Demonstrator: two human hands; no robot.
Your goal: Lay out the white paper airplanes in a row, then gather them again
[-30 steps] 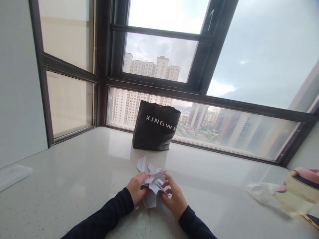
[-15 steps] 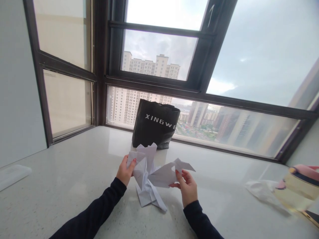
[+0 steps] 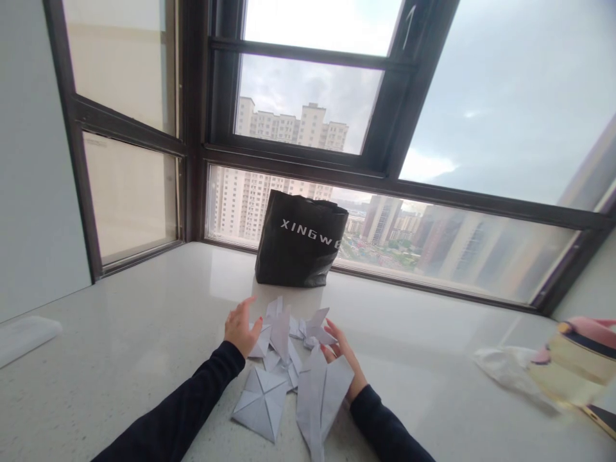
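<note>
Several folded white papers lie in a loose heap on the pale countertop [image 3: 158, 359]. My left hand [image 3: 242, 328] is at the heap's left side, fingers spread and holding nothing, its thumb close to a small folded paper [image 3: 260, 341]. To the right, my right hand [image 3: 347, 359] has its fingers apart beside a winged folded paper [image 3: 319, 328]; whether they touch it I cannot tell. In front of that hand, a paper plane [image 3: 321, 394] hides part of the palm. A square folded paper [image 3: 262, 404] with crossing creases sits at the near left.
Behind the heap stands a black bag [image 3: 301, 244] against the window. At the right are a crumpled white tissue [image 3: 510, 372], a yellow and pink container [image 3: 572, 359] and a dark flat object [image 3: 604, 420]. A white object [image 3: 29, 337] lies far left.
Both hands have let go of the folded papers they held up. The papers have dropped and spread apart on the countertop, some nearer to me, and the fingers have opened.
</note>
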